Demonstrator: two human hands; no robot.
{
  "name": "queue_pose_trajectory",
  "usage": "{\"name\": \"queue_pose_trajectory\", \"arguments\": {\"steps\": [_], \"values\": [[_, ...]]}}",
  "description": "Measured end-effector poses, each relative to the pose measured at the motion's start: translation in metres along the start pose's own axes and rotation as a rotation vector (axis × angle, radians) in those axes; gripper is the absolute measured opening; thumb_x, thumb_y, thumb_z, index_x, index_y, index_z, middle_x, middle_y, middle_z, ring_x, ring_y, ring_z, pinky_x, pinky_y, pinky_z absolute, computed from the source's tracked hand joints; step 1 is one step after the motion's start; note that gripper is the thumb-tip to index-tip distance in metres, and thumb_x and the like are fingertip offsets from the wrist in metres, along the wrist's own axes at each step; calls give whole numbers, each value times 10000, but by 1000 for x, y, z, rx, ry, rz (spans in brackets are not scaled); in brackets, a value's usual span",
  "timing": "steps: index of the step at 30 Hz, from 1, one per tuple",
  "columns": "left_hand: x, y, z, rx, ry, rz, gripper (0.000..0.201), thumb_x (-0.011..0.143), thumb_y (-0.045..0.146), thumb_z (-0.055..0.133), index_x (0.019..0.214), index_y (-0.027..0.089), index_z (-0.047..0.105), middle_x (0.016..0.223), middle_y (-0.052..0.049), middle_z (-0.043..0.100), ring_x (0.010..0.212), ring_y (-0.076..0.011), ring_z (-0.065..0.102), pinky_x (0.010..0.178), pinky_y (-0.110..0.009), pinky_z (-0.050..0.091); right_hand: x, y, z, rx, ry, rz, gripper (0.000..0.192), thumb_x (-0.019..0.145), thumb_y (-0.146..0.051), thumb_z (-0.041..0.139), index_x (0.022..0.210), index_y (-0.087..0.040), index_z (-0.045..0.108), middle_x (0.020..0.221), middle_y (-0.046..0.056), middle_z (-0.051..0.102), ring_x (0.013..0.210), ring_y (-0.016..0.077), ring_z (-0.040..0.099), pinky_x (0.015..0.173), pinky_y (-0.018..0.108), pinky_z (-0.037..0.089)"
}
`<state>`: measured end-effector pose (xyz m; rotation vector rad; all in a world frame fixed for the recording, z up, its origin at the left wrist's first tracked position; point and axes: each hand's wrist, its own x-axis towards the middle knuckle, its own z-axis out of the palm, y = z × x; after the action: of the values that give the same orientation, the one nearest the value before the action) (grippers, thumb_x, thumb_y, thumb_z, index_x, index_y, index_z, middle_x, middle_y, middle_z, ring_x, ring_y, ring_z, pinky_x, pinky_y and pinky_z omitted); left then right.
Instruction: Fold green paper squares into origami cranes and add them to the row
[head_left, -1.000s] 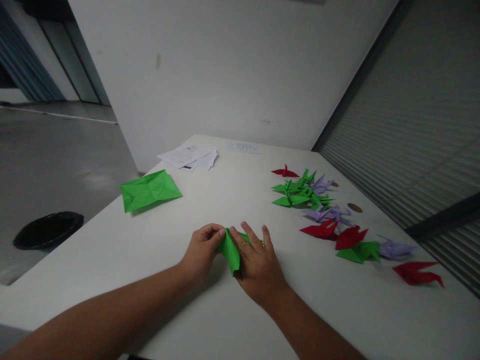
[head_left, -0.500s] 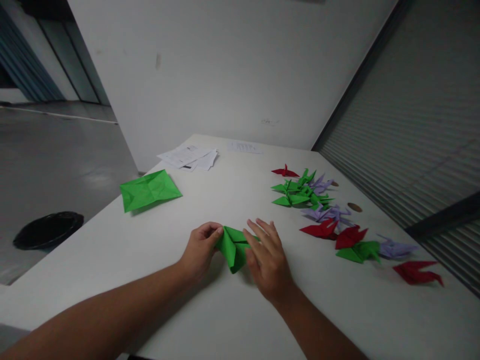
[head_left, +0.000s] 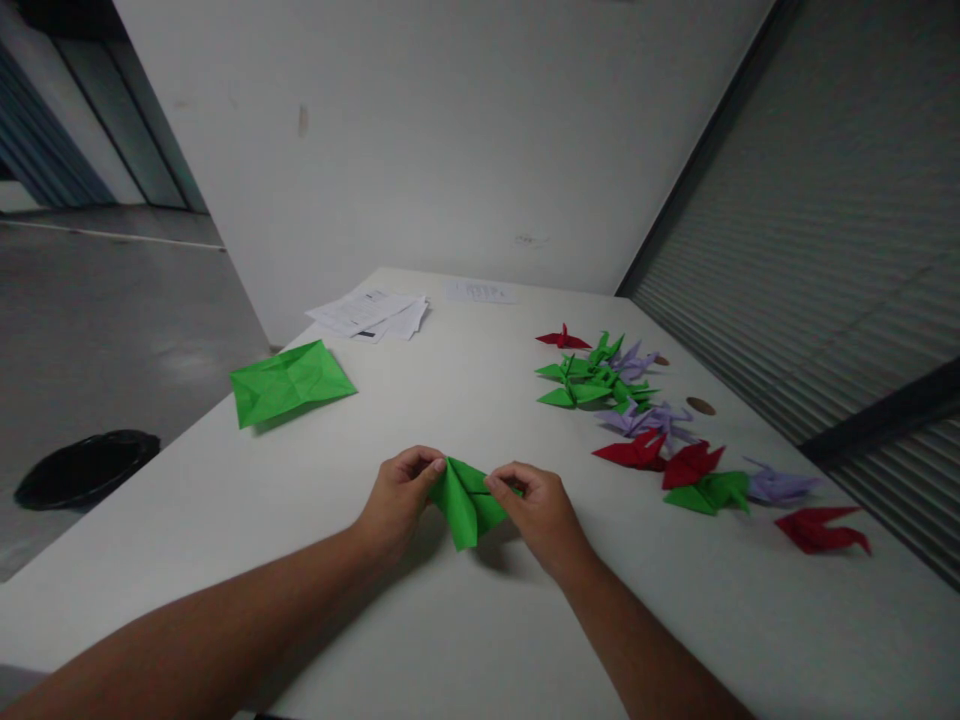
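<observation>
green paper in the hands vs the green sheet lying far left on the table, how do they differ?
The folded green paper is pinched between the left hand and right hand; the green sheet lies untouched near the table edge. The held piece is folded into a compact pointed shape; the sheet is opened out, only creased. The held piece looks smaller. Both are the same bright green.

White table point(head_left: 465, 640): green sheet point(head_left: 289, 380), white papers point(head_left: 371, 313), paper cranes point(head_left: 660, 440).
</observation>
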<state>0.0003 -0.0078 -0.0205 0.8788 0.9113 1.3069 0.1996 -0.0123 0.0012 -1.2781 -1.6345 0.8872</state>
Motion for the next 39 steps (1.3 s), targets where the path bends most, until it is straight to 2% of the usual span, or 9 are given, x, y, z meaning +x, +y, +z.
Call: {"name": "queue_pose_trajectory", "arguments": {"steps": [6, 10, 13, 16, 18, 23, 27, 39], "values": [[0, -1, -1, 15, -5, -61, 309, 745, 408, 858, 813, 149, 706, 706, -10, 656, 642, -140, 585, 594, -252, 464, -1, -1, -1, -79, 26, -21, 163, 840, -311, 675, 744, -188, 721, 705, 34, 717, 681, 196, 651, 636, 288, 468], [3, 7, -4, 113, -55, -56, 293, 818, 423, 800, 959, 175, 734, 813, -44, 725, 718, -160, 636, 647, -261, 470, -1, -4, -5, -161, -31, -63, 136, 849, -241, 666, 739, -182, 722, 714, 32, 717, 688, 186, 651, 653, 283, 456], [9, 18, -8, 247, -243, -51, 287, 806, 415, 803, 921, 156, 759, 884, -87, 763, 810, -194, 675, 747, -298, 493, -3, -7, -5, -217, -96, -105, 121, 845, -185, 676, 736, -177, 727, 723, 29, 716, 695, 177, 653, 672, 278, 448], [14, 25, -13, 392, -434, -104, 251, 750, 364, 829, 855, 143, 777, 786, -66, 745, 709, -170, 645, 690, -286, 474, -5, -9, -3, -239, -152, -137, 108, 834, -157, 697, 735, -179, 733, 724, 25, 716, 701, 172, 653, 676, 275, 440], [15, 26, -14, 441, -485, -133, 211, 713, 316, 839, 826, 150, 776, 728, -43, 726, 645, -151, 617, 644, -273, 453, -6, -10, -2, -233, -177, -137, 95, 826, -159, 711, 737, -182, 736, 728, 23, 720, 707, 174, 654, 681, 277, 442], [11, 25, -13, 391, -415, -140, 119, 671, 233, 827, 736, 163, 756, 645, -26, 693, 567, -131, 575, 591, -261, 426, -5, -7, -6, -174, -209, -27, 107, 836, -255, 704, 796, -174, 762, 750, 35, 728, 692, 183, 636, 630, 278, 440], [10, 24, -11, 351, -370, -146, 110, 651, 217, 829, 704, 163, 751, 609, -25, 675, 542, -124, 555, 562, -252, 398, -2, -5, -14, -101, -253, 8, 156, 836, -298, 685, 819, -169, 770, 738, 31, 722, 673, 174, 619, 615, 270, 445], [7, 26, -10, 376, -393, -158, 111, 649, 191, 797, 738, 146, 749, 621, -11, 653, 554, -112, 536, 588, -249, 391, -1, 1, -16, -40, -263, 27, 197, 843, -339, 676, 807, -163, 757, 699, 18, 683, 640, 157, 575, 587, 257, 411]]}}
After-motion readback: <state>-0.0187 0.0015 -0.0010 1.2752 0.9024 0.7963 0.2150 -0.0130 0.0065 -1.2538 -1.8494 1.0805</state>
